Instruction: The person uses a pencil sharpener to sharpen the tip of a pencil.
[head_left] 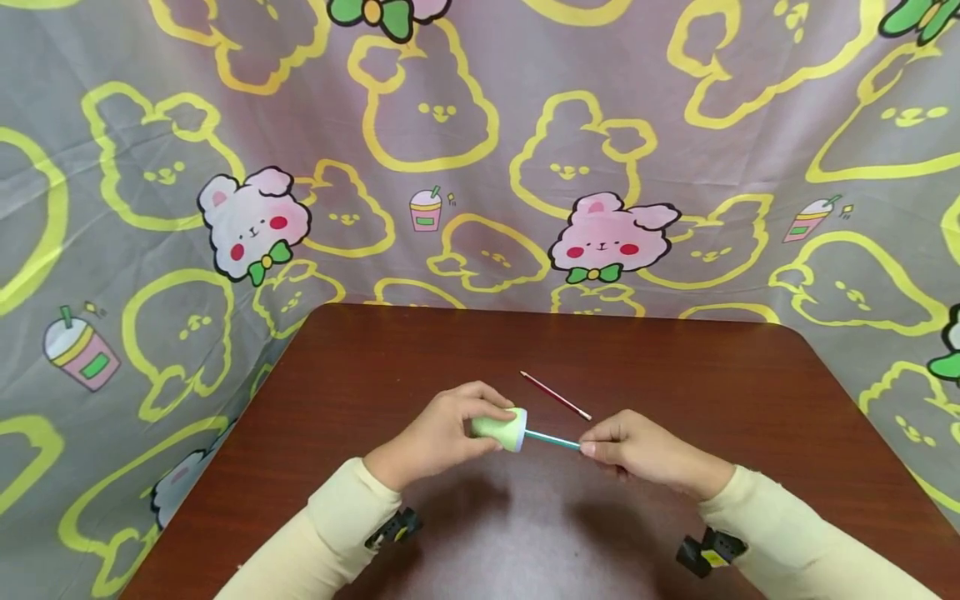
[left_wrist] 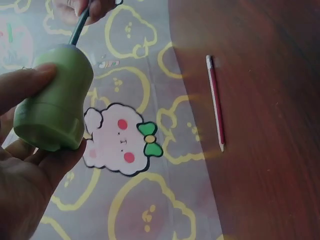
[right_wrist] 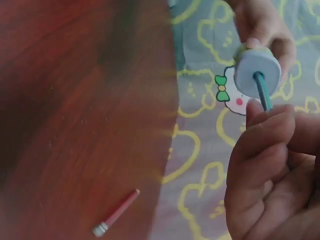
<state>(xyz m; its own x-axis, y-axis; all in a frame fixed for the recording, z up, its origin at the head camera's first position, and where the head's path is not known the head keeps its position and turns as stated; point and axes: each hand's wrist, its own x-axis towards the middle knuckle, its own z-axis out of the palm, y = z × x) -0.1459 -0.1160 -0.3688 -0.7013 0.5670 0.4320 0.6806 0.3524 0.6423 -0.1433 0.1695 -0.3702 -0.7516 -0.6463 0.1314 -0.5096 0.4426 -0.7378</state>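
My left hand (head_left: 450,429) grips a light green pencil sharpener (left_wrist: 55,95), thumb on one side and fingers round the other. Its pale end face (right_wrist: 250,75) has a hole and points toward my right hand (head_left: 637,450). A teal pencil (head_left: 553,439) has one end in that hole. Thumb and fingers of the right hand pinch the pencil's other end, which they hide. Both hands are raised over the table, the pencil running between them.
A red pencil (head_left: 555,395) with a white eraser end lies on the brown wooden table (head_left: 420,350), just beyond the hands. Patterned cloth (head_left: 480,167) hangs behind the table and along its sides. Each wrist wears a small black camera (head_left: 708,552).
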